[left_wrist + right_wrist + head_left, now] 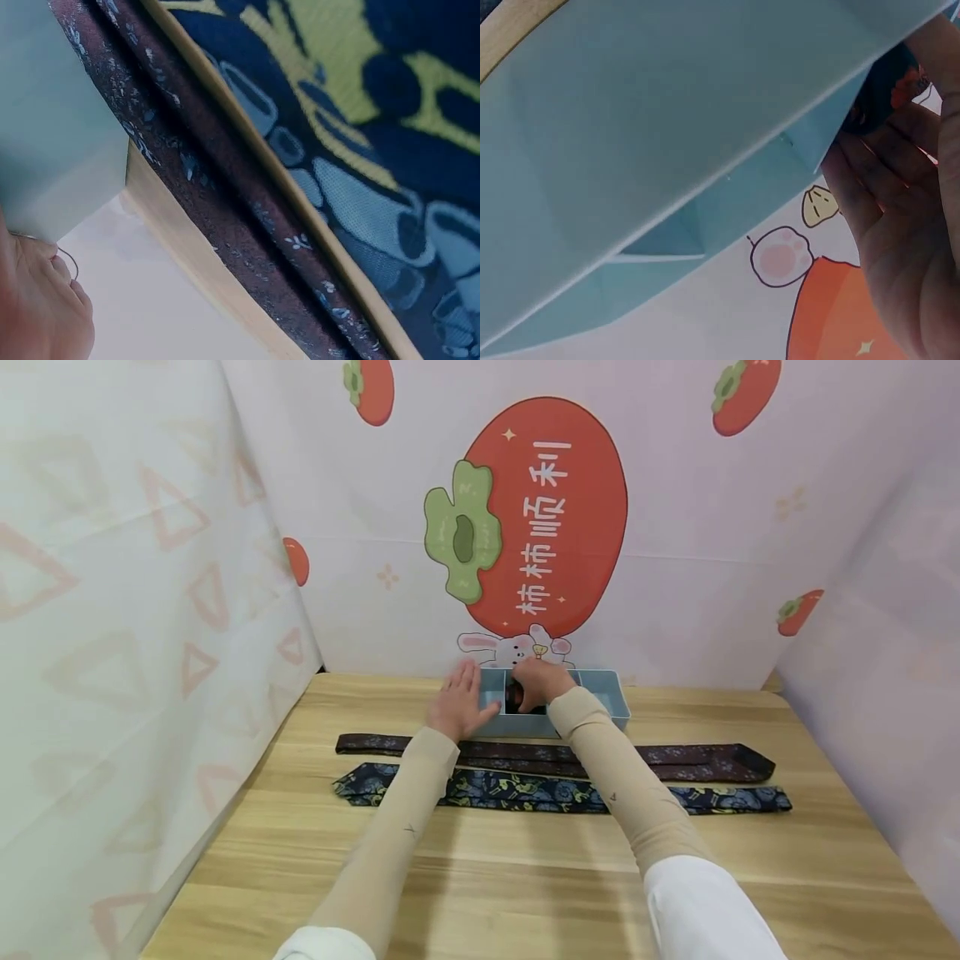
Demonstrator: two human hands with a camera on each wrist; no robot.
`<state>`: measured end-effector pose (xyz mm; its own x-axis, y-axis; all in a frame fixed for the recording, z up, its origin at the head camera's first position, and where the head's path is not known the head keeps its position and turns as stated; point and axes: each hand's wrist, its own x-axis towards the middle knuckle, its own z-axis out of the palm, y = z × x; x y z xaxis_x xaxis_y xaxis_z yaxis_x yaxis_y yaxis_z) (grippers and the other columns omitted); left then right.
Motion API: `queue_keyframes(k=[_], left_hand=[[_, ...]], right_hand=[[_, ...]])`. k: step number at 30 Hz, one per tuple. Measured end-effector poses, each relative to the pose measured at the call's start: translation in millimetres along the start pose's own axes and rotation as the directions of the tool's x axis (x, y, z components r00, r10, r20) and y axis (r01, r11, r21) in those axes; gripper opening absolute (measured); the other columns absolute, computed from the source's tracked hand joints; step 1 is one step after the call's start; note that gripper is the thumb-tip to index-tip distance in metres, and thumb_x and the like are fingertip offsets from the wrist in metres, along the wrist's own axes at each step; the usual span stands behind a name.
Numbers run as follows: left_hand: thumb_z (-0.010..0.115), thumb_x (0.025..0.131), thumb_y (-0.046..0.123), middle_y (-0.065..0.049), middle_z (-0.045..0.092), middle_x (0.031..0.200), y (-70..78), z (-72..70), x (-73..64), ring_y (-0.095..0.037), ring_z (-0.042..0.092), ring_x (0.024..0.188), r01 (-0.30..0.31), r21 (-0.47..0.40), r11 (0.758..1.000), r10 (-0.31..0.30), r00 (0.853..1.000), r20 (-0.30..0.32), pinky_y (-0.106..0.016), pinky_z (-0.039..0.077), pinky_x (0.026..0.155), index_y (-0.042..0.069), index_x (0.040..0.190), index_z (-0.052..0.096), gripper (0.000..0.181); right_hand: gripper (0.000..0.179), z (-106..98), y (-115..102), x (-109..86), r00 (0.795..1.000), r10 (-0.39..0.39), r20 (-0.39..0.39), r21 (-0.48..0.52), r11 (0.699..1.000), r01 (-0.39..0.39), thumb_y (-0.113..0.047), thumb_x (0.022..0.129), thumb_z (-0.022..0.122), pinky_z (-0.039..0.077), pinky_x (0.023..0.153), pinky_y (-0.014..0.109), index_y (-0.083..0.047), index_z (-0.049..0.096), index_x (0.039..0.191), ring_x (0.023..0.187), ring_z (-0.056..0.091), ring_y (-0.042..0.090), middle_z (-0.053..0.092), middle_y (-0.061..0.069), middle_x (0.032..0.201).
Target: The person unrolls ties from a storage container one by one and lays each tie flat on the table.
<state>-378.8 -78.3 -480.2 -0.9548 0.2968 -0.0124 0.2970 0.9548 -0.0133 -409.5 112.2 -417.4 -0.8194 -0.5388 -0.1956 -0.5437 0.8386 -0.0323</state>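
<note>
A probable necktie roll (889, 88) is gripped by the right hand (542, 681); the surrounding divided box (517, 726) is presumably steadied by the outspread left hand (456, 703).

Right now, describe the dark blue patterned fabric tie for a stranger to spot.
On the light wood-grain table, find the pale blue divided box at the back. Coming forward from it, pass the pale-flecked maroon fabric tie to the dark blue tie. Its bold yellow and light blue print sets it apart from that neighbour.
</note>
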Motion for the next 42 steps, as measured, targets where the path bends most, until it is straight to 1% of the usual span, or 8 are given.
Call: queue_keyframes(k=[5,10,14,22,28,31,36,42], left_hand=[[0.029,0.107,0.068,-0.009,0.004,0.18,0.1,2.7,2.3,-0.025,0.004,0.168,0.012,0.008,1.0,-0.012,1.0,0.006,-0.04,0.012,0.136,0.005,0.17,0.006,0.092],[0.026,0.107,0.069,-0.009,0.003,0.18,0.8,1.1,2.5,-0.025,0.003,0.168,0.016,0.032,0.999,-0.017,1.0,0.019,-0.038,0.01,0.136,0.005,0.17,0.005,0.092],[0.027,0.107,0.068,-0.009,0.003,0.18,1.4,-3.6,4.1,-0.025,0.003,0.168,0.017,0.036,0.999,-0.018,0.999,0.026,-0.038,0.01,0.136,0.005,0.17,0.004,0.092],[0.03,0.107,0.067,-0.01,0.005,0.18,3.3,-7.8,2.9,-0.025,0.005,0.168,0.018,0.025,1.0,-0.018,1.0,0.004,-0.037,0.011,0.136,0.005,0.17,0.007,0.092],[0.028,0.107,0.067,-0.01,0.001,0.18,2.7,-3.6,4.3,-0.025,0.001,0.168,0.021,0.032,0.999,-0.022,0.999,0.04,-0.038,0.008,0.136,0.005,0.17,0.003,0.092],[0.029,0.107,0.067,-0.01,0.001,0.18,3.5,-3.5,4.1,-0.025,0.001,0.168,0.025,0.024,0.999,-0.025,0.999,0.038,-0.038,0.008,0.136,0.005,0.17,0.003,0.092],[0.032,0.107,0.066,-0.01,0.004,0.18,5.3,-5.1,0.0,-0.025,0.003,0.168,0.025,-0.011,1.0,-0.025,1.0,0.019,-0.039,0.01,0.136,0.005,0.17,0.007,0.091],[0.031,0.108,0.064,-0.011,0.007,0.18,5.5,-7.9,-3.9,-0.026,0.006,0.168,0.016,0.011,1.0,-0.016,1.0,0.003,-0.039,0.012,0.136,0.004,0.17,0.01,0.089]], right_hand=[[0.037,3.9,-4.9,6.4,1.0,0.018,0.024,-0.057,0.998,-0.017,-0.028,0.087,0.088,0.061,0.08,0.038,-0.004,0.074,0.111,0.082,0.065,0.021,0.073,0.01,0.098],[0.019,12.6,-3.4,17.5,0.999,0.024,0.045,-0.08,0.997,-0.02,-0.016,0.092,0.08,0.056,0.07,0.035,-0.003,0.074,0.104,0.074,0.062,0.022,0.071,0.011,0.089],[0.012,16.3,-1.4,21.4,1.0,0.012,0.025,-0.101,0.995,-0.01,-0.011,0.094,0.075,0.053,0.067,0.034,-0.002,0.074,0.102,0.071,0.062,0.022,0.071,0.012,0.085],[0.019,23.5,3.4,21.2,1.0,-0.008,-0.021,-0.101,0.995,0.006,-0.015,0.096,0.074,0.059,0.075,0.038,-0.002,0.075,0.111,0.078,0.064,0.025,0.073,0.014,0.093],[0.022,30.2,3.8,20.7,0.996,-0.042,-0.082,-0.086,0.996,0.035,-0.018,0.094,0.078,0.062,0.082,0.043,-0.001,0.074,0.108,0.082,0.065,0.027,0.072,0.014,0.094],[0.021,30.2,3.5,19.6,0.994,-0.039,-0.104,-0.089,0.996,0.03,-0.017,0.093,0.08,0.062,0.081,0.042,-0.002,0.074,0.106,0.081,0.065,0.026,0.071,0.013,0.092],[0.021,26.2,2.5,18.2,0.994,-0.036,-0.106,-0.095,0.995,0.026,-0.015,0.091,0.081,0.064,0.079,0.042,-0.002,0.076,0.107,0.08,0.067,0.025,0.072,0.013,0.093],[0.034,16.3,0.1,14.3,0.995,-0.028,-0.095,-0.069,0.997,0.021,-0.024,0.088,0.086,0.064,0.086,0.042,-0.004,0.074,0.113,0.088,0.072,0.025,0.075,0.011,0.1]])
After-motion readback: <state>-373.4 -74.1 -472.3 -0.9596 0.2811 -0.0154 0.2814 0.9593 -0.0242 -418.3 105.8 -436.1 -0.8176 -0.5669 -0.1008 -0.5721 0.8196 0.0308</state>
